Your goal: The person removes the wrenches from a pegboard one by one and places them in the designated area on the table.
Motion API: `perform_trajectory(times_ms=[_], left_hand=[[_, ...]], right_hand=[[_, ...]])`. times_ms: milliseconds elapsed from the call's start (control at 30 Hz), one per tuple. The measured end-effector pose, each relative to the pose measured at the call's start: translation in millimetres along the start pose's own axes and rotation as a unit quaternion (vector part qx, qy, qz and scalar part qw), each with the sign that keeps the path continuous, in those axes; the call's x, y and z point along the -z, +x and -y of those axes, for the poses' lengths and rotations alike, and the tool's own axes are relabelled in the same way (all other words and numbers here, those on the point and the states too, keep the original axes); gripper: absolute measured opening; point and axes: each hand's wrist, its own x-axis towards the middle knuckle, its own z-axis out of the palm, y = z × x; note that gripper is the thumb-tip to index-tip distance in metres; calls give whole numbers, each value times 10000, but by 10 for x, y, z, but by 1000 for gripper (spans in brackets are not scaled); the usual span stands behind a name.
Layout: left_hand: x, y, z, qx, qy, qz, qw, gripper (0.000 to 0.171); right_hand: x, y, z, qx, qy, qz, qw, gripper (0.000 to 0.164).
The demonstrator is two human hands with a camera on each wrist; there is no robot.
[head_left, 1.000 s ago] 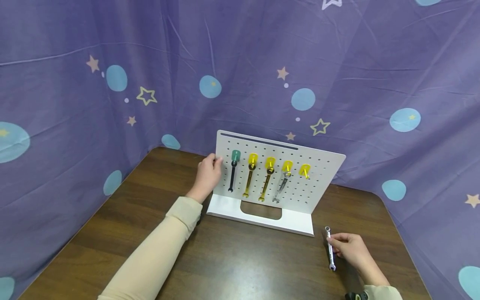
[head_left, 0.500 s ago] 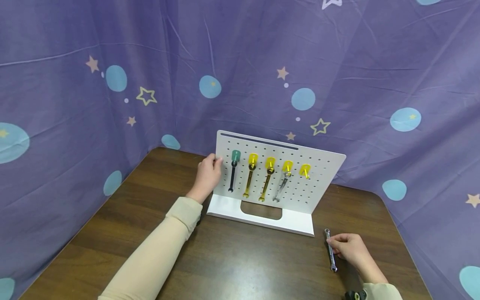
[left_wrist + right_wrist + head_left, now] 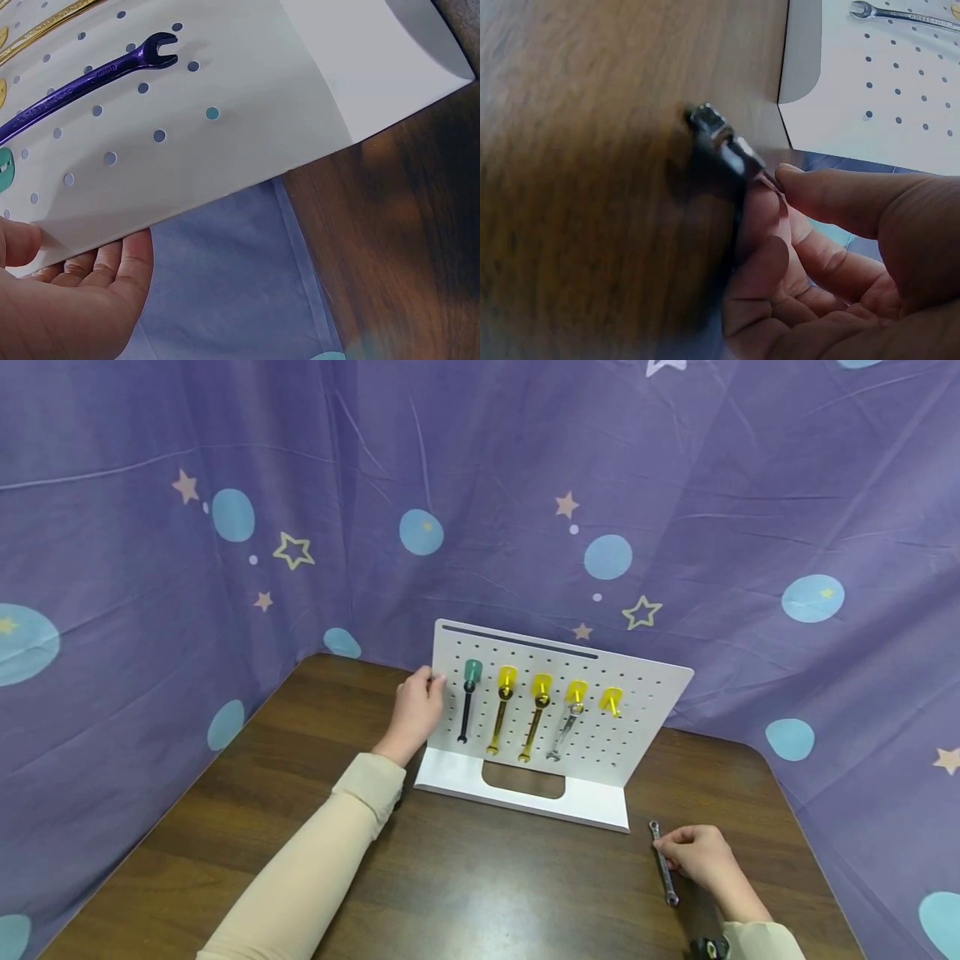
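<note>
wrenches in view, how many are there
5: on the pegboard, left to right, a purple wrench, a gold wrench, another gold wrench and a silver wrench; the right hand pinches a fifth wrench.

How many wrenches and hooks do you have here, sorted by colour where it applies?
Purple wrench: 1
Gold wrenches: 2
Silver wrench on the board: 1
Held wrench: 1
Green hook: 1
Yellow hooks: 4
Total: 10 (5 wrenches, 5 hooks)
</note>
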Motion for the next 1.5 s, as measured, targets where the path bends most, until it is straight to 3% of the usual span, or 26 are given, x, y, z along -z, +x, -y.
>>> perform_trajectory(times_ms=[233, 733, 1500], left_hand=[[10, -2, -14, -24, 9, -42, 10000, 21], [6, -8, 3, -18, -101, -2, 9999, 21], [9, 0, 19, 34, -81, 46, 10000, 23]], right_hand=[[17, -6, -21, 49, -454, -129, 9989, 17], [65, -35, 0, -11, -552, -188, 9983, 24], [23, 3, 123, 615, 196, -652, 9958, 22]])
